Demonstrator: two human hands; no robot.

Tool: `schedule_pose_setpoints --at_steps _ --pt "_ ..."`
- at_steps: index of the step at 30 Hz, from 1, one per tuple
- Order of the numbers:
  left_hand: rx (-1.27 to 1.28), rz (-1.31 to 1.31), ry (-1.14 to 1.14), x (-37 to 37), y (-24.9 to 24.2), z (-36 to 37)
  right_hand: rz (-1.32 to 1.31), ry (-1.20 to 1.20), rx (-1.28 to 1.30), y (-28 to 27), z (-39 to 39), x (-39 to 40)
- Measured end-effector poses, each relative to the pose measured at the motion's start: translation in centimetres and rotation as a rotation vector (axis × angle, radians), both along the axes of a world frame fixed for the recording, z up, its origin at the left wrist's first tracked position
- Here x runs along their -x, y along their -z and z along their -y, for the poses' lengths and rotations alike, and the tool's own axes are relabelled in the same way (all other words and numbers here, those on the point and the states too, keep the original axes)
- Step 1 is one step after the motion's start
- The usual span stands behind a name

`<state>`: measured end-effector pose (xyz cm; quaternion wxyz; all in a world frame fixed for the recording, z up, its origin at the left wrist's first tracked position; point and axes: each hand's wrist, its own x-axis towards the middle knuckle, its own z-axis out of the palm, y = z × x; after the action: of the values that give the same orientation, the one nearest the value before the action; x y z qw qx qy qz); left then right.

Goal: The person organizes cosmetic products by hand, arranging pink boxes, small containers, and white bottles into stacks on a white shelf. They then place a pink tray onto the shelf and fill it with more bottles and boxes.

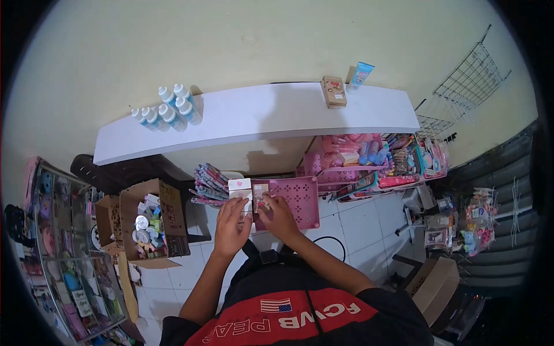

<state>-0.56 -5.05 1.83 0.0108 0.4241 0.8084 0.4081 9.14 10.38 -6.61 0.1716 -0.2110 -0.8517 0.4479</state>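
A pink perforated basket (297, 199) sits in front of me, below the white shelf. Along its left side stands a row of small white boxes (240, 184), the nearest one with a pink heart on top. My left hand (233, 226) lies over these boxes with its fingers stretched out, touching them. Beside them, inside the basket, is a brown printed box (261, 189). My right hand (278, 218) has its fingers bent round the near part of that brown box. The box's lower end is hidden under my fingers.
Several white-and-blue bottles (170, 115), a brown packet stack (334, 92) and a blue tube (362, 75) stand on the white shelf (248, 118). An open carton (167, 230) of small goods is at left, near a glass display case (75, 259). Filled pink baskets (378, 180) are at right.
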Motion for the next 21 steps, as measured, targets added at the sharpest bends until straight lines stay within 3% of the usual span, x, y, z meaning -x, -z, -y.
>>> schedule_pose_setpoints --at_steps 13,18,21 --pt "-0.185 0.097 0.205 2.4 -1.4 -1.8 -0.186 0.470 -0.182 -8.7 -4.1 -3.5" --pt "-0.289 0.039 0.304 2.6 -2.5 -5.0 -0.230 0.561 -0.310 -12.4 -6.1 -4.2" --pt "-0.310 -0.015 0.336 2.5 -4.3 -7.6 -0.207 0.570 -0.216 -14.3 -8.2 -3.7"
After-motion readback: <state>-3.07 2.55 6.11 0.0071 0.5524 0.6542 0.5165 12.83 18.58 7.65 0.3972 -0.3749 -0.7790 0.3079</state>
